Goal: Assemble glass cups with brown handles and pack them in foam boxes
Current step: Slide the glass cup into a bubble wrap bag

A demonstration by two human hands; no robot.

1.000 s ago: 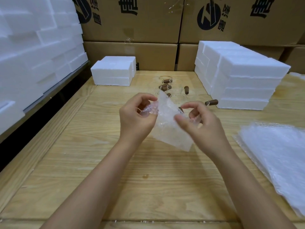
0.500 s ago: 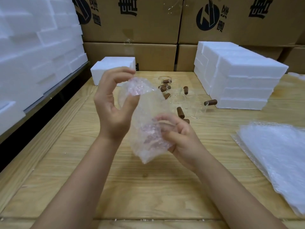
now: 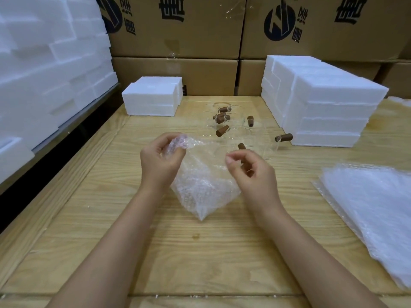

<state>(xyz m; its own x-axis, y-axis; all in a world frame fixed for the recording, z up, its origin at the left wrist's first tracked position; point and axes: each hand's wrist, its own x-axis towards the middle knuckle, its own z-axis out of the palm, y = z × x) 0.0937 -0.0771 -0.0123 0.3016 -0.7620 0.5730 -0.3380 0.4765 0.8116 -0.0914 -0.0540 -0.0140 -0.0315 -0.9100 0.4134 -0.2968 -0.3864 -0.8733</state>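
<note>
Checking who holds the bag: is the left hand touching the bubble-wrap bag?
Touching. The head view shows the left hand pinching the bunched top edge of the bubble-wrap bag between thumb and fingers.

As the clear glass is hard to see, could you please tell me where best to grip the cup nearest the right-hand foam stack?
I'd take its brown handle, which sticks out sideways towards the foam stack and shows more plainly than the clear glass. Come from above with the nearer right hand, since the stack crowds its right side.
</note>
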